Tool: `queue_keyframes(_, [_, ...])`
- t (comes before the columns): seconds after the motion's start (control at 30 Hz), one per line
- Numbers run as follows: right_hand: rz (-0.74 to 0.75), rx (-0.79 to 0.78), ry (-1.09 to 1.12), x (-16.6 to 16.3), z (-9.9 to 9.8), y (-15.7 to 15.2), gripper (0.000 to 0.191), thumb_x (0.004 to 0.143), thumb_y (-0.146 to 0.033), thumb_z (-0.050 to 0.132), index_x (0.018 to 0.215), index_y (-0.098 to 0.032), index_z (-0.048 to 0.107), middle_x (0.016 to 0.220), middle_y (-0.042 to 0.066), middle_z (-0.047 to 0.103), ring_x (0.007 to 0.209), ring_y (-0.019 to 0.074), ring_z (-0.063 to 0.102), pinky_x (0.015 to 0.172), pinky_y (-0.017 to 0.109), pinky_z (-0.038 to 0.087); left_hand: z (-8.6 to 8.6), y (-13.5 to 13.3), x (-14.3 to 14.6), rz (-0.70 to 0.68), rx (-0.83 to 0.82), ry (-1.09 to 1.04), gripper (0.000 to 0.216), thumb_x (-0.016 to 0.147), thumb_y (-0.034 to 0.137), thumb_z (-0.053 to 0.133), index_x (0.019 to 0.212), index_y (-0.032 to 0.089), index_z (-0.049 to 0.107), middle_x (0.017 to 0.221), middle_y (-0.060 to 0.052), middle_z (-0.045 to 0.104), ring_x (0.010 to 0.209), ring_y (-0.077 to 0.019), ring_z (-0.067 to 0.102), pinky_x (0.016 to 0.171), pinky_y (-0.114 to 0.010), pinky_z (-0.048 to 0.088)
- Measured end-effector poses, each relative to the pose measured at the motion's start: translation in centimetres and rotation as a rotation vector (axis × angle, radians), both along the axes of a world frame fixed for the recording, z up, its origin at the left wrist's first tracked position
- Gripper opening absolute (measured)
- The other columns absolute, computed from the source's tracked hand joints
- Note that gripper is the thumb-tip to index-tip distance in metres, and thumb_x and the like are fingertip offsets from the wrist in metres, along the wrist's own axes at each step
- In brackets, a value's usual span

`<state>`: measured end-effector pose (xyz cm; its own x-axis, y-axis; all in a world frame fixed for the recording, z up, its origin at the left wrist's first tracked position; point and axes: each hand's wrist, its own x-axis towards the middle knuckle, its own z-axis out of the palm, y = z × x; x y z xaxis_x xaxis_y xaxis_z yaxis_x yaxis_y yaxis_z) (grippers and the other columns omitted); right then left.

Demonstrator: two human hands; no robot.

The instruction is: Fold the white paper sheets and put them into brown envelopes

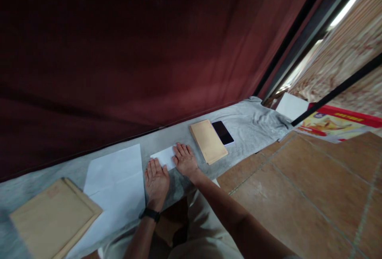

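Note:
A small white folded sheet of paper (pixel 165 157) lies flat on the grey cloth-covered surface. My left hand (pixel 156 179) presses on its left end, fingers stretched out and palm down. On the right end of the paper rests my right hand (pixel 184 159), also flat with the fingers spread a little. Left of my hands are large white paper sheets (pixel 119 175), partly covered by a stack of brown envelopes (pixel 55 219). Close to the right of my right hand sits a smaller stack of brown envelopes (pixel 209 141).
A dark-screened phone (pixel 223 132) lies beside the smaller envelopes. The grey cloth (pixel 253 119) bunches up at the right end. A dark red panel (pixel 143 60) rises behind the surface. Brown floor tiles (pixel 298 187) and a red and yellow printed box or sheet (pixel 331 123) are at right.

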<state>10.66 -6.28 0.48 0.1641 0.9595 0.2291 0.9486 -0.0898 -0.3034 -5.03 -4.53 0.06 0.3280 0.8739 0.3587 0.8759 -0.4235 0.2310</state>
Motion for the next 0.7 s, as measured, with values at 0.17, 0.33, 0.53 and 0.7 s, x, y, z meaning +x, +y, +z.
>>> queue_keyframes(0.17, [-0.005, -0.02, 0.001, -0.1, 0.1, 0.0, 0.052, 0.106, -0.039, 0.038, 0.152, -0.015, 0.042, 0.161, 0.012, 0.036, 0.147, 0.0284, 0.038, 0.122, 0.049, 0.025, 0.7, -0.6, 0.2, -0.181, -0.056, 0.072, 0.056, 0.1, 0.028, 0.031, 0.151, 0.007, 0.043, 0.158, -0.018, 0.042, 0.152, -0.0295, 0.029, 0.122, -0.052, 0.029])
queue_keyframes(0.33, [-0.011, -0.002, 0.01, -0.1, 0.1, 0.0, 0.051, 0.105, -0.035, 0.041, 0.152, -0.016, 0.043, 0.159, 0.013, 0.039, 0.147, 0.0276, 0.038, 0.122, 0.05, 0.026, 0.8, -1.2, 0.2, -0.183, -0.117, 0.112, 0.056, 0.1, 0.029, 0.033, 0.15, 0.008, 0.044, 0.158, -0.016, 0.041, 0.151, -0.0289, 0.03, 0.122, -0.05, 0.029])
queue_keyframes(0.53, [0.091, 0.02, 0.051, -1.9, 0.6, 0.0, 0.048, 0.106, -0.032, 0.036, 0.149, -0.013, 0.047, 0.155, 0.011, 0.047, 0.145, 0.0224, 0.041, 0.123, 0.044, 0.028, 0.5, -1.3, -0.1, -0.189, -0.127, 0.166, 0.055, 0.096, 0.019, 0.036, 0.149, 0.005, 0.045, 0.159, -0.018, 0.04, 0.153, -0.0289, 0.027, 0.123, -0.049, 0.027])
queue_keyframes(0.7, [0.194, 0.028, 0.036, -2.7, 0.3, -0.5, 0.049, 0.108, -0.038, 0.033, 0.149, -0.016, 0.049, 0.156, 0.008, 0.045, 0.147, 0.0214, 0.039, 0.123, 0.042, 0.027, 0.2, -1.2, -0.3, -0.227, -0.116, 0.192, 0.056, 0.093, 0.012, 0.035, 0.148, 0.003, 0.045, 0.158, -0.019, 0.04, 0.153, -0.0291, 0.025, 0.122, -0.05, 0.029])
